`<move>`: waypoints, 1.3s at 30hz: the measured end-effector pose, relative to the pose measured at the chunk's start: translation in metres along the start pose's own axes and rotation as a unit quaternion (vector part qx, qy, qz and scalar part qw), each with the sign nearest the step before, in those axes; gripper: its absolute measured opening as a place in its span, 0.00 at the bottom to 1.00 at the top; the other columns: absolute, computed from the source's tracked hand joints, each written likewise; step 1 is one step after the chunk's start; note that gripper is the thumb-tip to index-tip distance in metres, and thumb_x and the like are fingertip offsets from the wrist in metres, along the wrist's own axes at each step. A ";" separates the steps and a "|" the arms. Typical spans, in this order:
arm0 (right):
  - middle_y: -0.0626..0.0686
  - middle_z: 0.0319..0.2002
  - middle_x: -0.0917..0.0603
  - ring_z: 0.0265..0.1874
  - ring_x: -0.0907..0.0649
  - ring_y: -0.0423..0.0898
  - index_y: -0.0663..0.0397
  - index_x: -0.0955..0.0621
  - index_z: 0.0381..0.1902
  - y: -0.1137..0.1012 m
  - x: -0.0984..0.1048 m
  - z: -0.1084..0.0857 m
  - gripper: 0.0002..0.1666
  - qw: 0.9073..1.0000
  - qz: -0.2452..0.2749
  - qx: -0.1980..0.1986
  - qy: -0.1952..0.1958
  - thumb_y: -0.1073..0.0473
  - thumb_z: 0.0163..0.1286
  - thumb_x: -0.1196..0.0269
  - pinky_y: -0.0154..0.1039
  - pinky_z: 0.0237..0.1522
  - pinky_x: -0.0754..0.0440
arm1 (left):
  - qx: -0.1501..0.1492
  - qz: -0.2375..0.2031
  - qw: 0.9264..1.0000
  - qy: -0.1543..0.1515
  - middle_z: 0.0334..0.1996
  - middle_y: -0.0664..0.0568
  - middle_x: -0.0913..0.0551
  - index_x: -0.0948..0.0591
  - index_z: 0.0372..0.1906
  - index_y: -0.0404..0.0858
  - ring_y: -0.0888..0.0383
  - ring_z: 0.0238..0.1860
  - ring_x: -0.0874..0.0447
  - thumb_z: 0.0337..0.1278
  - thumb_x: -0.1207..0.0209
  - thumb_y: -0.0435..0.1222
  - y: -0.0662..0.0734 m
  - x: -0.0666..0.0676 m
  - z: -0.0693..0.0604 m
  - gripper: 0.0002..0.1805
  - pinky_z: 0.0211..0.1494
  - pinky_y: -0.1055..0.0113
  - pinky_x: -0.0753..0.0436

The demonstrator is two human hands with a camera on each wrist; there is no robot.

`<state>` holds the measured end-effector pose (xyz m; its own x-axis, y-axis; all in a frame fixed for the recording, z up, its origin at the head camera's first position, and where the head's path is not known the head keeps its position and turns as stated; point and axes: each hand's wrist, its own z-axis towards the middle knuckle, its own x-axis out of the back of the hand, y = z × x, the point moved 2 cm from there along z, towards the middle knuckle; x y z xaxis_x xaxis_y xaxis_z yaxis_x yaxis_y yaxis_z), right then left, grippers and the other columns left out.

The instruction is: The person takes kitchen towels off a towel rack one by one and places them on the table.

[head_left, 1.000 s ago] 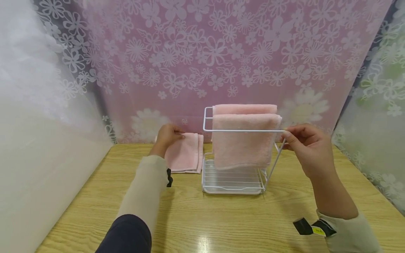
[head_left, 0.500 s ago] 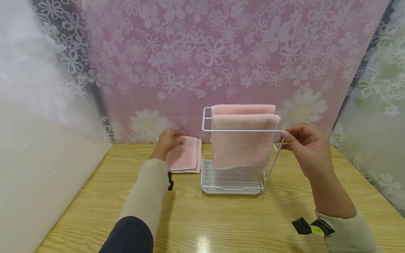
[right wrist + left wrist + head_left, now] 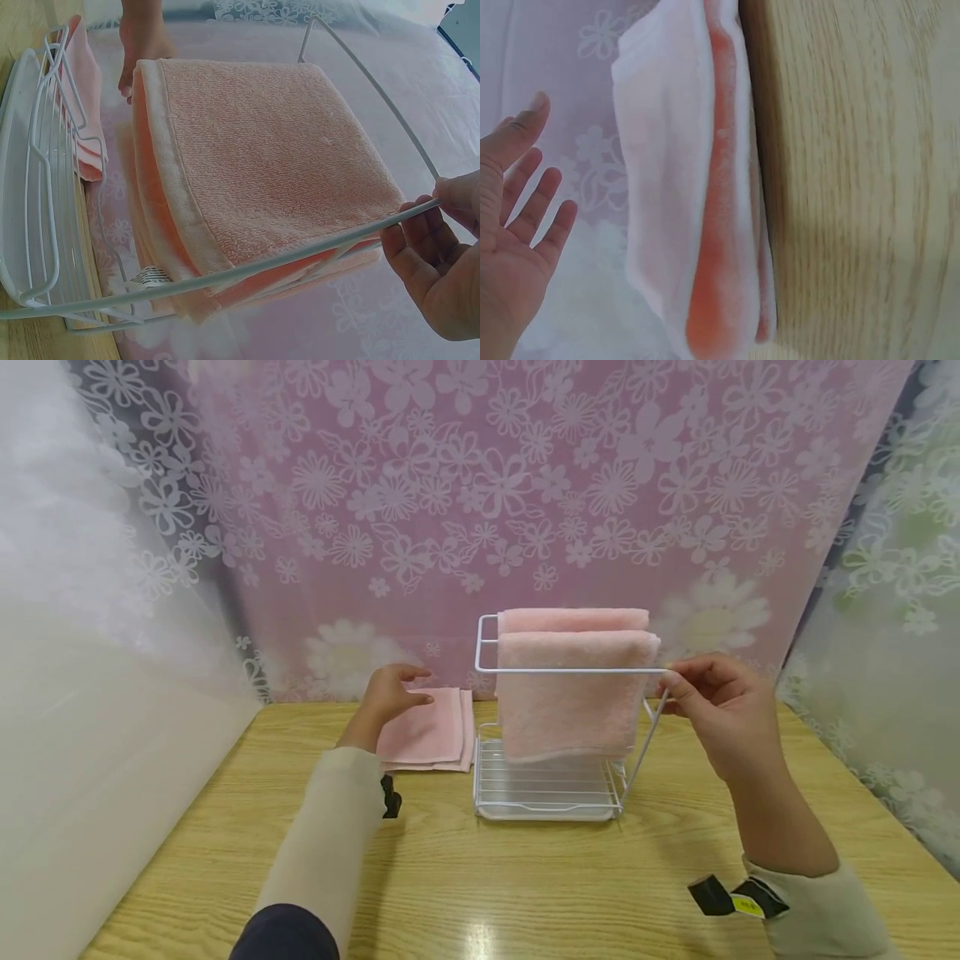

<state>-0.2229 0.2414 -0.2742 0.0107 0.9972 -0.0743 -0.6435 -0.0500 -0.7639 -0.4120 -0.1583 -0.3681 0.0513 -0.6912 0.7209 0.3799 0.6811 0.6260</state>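
Observation:
A white wire rack point(image 3: 573, 671) stands on the table with two folded pink towels point(image 3: 573, 710) draped over its upper bars. My right hand point(image 3: 731, 718) pinches the rack's top right corner between thumb and fingers, also clear in the right wrist view. Left of the rack, folded pink towels point(image 3: 423, 739) lie stacked flat on the table. Above their back left part is my left hand point(image 3: 386, 695), its thumb and fingers spread apart. In the left wrist view that hand point(image 3: 517, 225) holds nothing and is apart from the layered towels point(image 3: 664, 172).
Below the hanging towels, the rack has a wire shelf over a shallow white tray point(image 3: 491, 814). Flower-patterned pink sheeting point(image 3: 450, 527) rises behind the wood-grain table point(image 3: 435, 877). Pale sheeting point(image 3: 112, 693) closes the left side, and more flowered sheeting point(image 3: 900, 635) the right.
My left hand has come away from the stacked towels, its thumb and fingers parting as it shifts slightly left. My right hand keeps its grip on the rack.

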 end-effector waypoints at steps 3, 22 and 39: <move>0.54 0.32 0.17 0.28 0.15 0.43 0.77 0.21 0.38 0.001 -0.001 0.000 0.05 1.000 -0.004 -0.007 0.008 0.75 0.66 0.39 0.32 0.31 0.16 | 0.015 -0.030 0.999 -0.005 0.58 0.44 0.21 0.17 0.56 0.37 0.44 0.58 0.24 0.50 0.27 0.35 0.002 0.001 -0.004 0.25 0.58 0.50 0.23; 0.54 0.32 0.17 0.28 0.15 0.43 0.75 0.20 0.38 0.003 0.000 0.001 0.04 1.000 0.018 -0.001 -0.005 0.76 0.66 0.40 0.32 0.31 0.16 | 0.005 -0.152 0.988 0.025 0.57 0.46 0.20 0.16 0.55 0.39 0.46 0.58 0.24 0.49 0.28 0.33 0.015 -0.005 -0.034 0.24 0.62 0.48 0.27; 0.54 0.33 0.18 0.29 0.15 0.43 0.76 0.21 0.38 0.002 0.000 0.000 0.04 1.000 0.013 0.008 -0.008 0.76 0.66 0.40 0.32 0.32 0.16 | -0.020 -0.193 0.980 0.050 0.57 0.45 0.21 0.19 0.58 0.33 0.47 0.57 0.24 0.49 0.27 0.35 0.019 -0.001 -0.059 0.28 0.61 0.48 0.25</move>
<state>-0.2240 0.2416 -0.2761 -0.0186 0.9963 -0.0843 -0.6555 -0.0759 -0.7514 -0.3506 -0.1586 -0.3747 -0.0147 -0.9172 0.3983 0.4236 0.3551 0.8333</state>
